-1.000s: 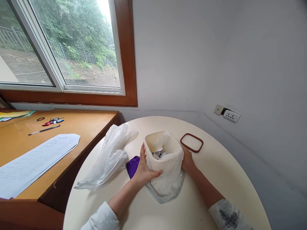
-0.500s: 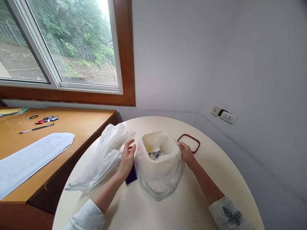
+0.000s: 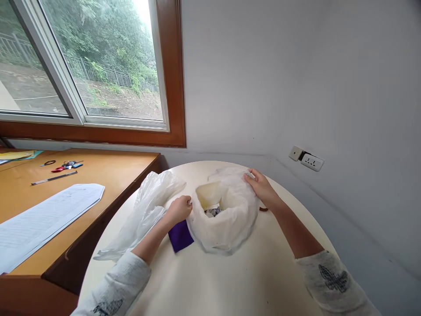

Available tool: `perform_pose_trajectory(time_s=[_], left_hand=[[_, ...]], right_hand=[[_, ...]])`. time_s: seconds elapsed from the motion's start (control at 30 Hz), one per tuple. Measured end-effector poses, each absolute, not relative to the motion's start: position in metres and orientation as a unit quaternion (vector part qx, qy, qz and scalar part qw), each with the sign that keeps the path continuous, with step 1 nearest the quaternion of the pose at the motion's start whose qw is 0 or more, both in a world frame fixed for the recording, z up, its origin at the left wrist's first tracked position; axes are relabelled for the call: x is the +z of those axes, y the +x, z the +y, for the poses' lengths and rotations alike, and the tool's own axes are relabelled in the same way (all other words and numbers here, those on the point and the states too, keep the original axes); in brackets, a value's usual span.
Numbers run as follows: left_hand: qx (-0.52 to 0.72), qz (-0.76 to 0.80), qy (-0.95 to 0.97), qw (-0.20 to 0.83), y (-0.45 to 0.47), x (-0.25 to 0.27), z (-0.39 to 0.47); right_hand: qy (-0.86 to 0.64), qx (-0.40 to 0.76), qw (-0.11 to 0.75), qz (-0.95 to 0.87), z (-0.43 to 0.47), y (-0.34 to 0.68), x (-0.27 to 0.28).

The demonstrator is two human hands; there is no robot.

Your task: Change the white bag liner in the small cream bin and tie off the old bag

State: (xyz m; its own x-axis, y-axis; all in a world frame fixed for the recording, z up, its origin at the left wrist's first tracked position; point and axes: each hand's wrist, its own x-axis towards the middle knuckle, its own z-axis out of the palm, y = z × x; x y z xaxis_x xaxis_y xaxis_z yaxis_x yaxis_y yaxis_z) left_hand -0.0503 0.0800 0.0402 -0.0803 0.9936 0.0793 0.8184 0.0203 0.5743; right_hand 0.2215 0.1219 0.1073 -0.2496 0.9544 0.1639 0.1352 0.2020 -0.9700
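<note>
A small trash bin stands on the round table, with scraps of paper inside. Over its rim hangs a white translucent plastic bag, which covers the outside. My left hand is closed on the bag's edge at the left of the rim. At the far right, my right hand pinches the bag's edge and holds it raised. Below my left hand lies a flat purple piece, partly covered by the bag. Mostly hidden behind my right arm and the bag is a brown rim ring.
Another crumpled plastic bag lies on the left of the round table. Beside it stands a wooden desk with paper sheets, a pen and keys. A wall socket is at right.
My left hand has closed on the bag's edge. My right hand has moved up and away from me, pulling the bag's far side up and over the brown ring.
</note>
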Motion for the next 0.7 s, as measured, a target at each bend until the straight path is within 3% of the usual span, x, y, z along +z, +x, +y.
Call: perform_pose_trajectory(time_s=[0.17,0.37,0.53,0.7], left_hand=[[0.316,0.68,0.645,0.148,-0.058,0.08,0.063],[0.417,0.628,0.607,0.253,-0.072,0.133,0.039],[0.332,0.672,0.598,0.283,-0.096,0.167,0.035],[0.299,0.625,0.595,0.409,-0.126,0.194,0.039]], right_hand=[[-0.419,0.446,0.461,-0.643,0.112,0.236,0.135],[-0.433,0.397,0.497,-0.638,0.104,0.266,0.159],[-0.553,0.348,0.365,-0.663,0.099,0.291,0.181],[-0.523,0.352,0.204,-0.749,0.095,0.302,0.202]])
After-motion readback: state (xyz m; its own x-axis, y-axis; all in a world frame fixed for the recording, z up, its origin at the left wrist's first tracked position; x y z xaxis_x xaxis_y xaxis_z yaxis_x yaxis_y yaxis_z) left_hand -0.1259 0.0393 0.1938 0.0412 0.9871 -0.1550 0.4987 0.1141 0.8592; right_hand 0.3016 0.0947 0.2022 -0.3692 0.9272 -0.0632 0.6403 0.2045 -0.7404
